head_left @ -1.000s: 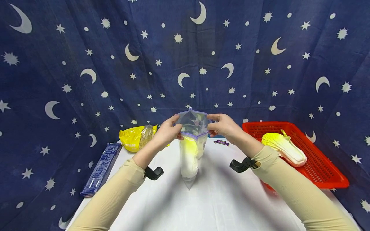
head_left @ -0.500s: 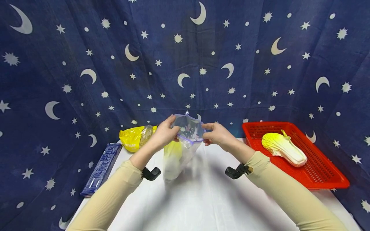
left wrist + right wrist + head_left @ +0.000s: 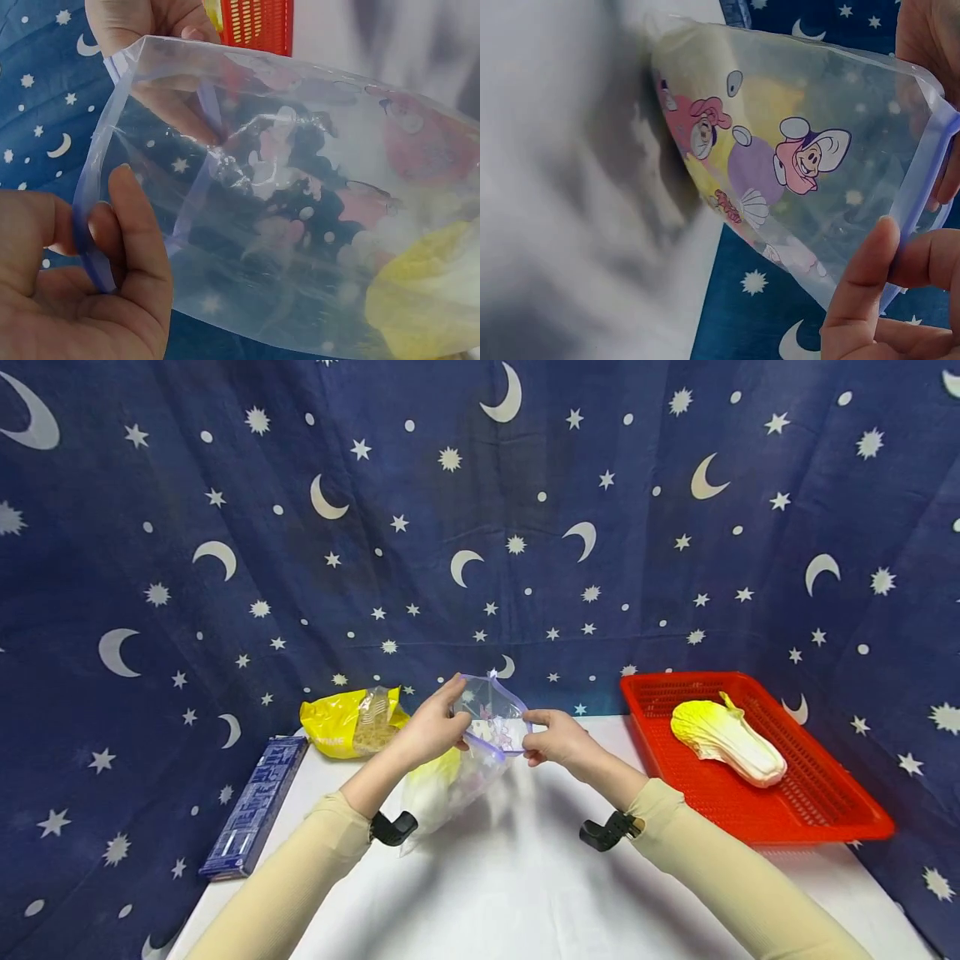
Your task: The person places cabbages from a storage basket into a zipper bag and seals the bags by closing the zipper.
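Note:
A clear zip bag (image 3: 480, 781) with a purple rim hangs slanted above the white table, its mouth spread wide. My left hand (image 3: 429, 727) pinches the left side of the rim, and my right hand (image 3: 561, 740) pinches the right side. Inside the bag's lower end, toward the left, lies a yellow-and-white Chinese cabbage (image 3: 431, 785), partly covered by my left forearm. Through the plastic in the left wrist view, the cabbage's yellow leaves (image 3: 412, 292) show. Cartoon figures (image 3: 810, 157) are printed on the bag in the right wrist view.
A red perforated basket (image 3: 817, 752) at the right holds another Chinese cabbage (image 3: 723, 739). At the back left stands a yellow pack (image 3: 333, 722), with a long blue box (image 3: 258, 806) along the left table edge. A starry blue curtain (image 3: 480, 510) hangs behind.
The bag has gone from upright to slanted, its lower end and the cabbage swinging left. Both hands have lowered slightly, still gripping the rim. A purple-wrapped candy seen behind the right hand is out of sight.

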`<state>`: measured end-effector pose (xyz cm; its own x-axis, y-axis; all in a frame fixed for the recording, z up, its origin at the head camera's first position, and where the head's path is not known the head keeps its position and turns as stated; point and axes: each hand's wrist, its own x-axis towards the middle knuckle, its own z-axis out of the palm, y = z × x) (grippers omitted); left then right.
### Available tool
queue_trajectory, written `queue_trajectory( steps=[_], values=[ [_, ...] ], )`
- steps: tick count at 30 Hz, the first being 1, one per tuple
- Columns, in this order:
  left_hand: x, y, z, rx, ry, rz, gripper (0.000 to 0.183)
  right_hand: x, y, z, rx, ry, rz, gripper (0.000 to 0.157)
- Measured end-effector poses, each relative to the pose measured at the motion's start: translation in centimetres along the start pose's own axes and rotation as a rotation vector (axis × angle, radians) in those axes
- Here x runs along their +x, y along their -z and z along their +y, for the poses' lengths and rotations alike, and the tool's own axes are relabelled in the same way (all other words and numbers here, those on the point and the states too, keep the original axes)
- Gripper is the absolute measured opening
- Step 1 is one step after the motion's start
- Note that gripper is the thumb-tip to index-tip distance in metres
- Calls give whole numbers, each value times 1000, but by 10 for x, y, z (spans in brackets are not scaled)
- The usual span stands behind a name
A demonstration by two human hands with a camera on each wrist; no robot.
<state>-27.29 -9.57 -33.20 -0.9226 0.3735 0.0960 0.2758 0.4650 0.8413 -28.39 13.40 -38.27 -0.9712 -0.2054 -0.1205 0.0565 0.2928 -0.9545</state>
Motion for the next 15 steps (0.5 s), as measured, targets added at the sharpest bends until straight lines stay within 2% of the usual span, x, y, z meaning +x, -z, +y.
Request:
queue_trajectory(
  steps=[8, 15],
  values=[
    [0, -10, -4, -35, -37, -27, 74, -7, 6, 15, -51, 15, 32, 70],
    [-1, -15, -10, 22, -78, -58, 71, -9, 10, 28, -9, 9, 40, 65]
  ],
)
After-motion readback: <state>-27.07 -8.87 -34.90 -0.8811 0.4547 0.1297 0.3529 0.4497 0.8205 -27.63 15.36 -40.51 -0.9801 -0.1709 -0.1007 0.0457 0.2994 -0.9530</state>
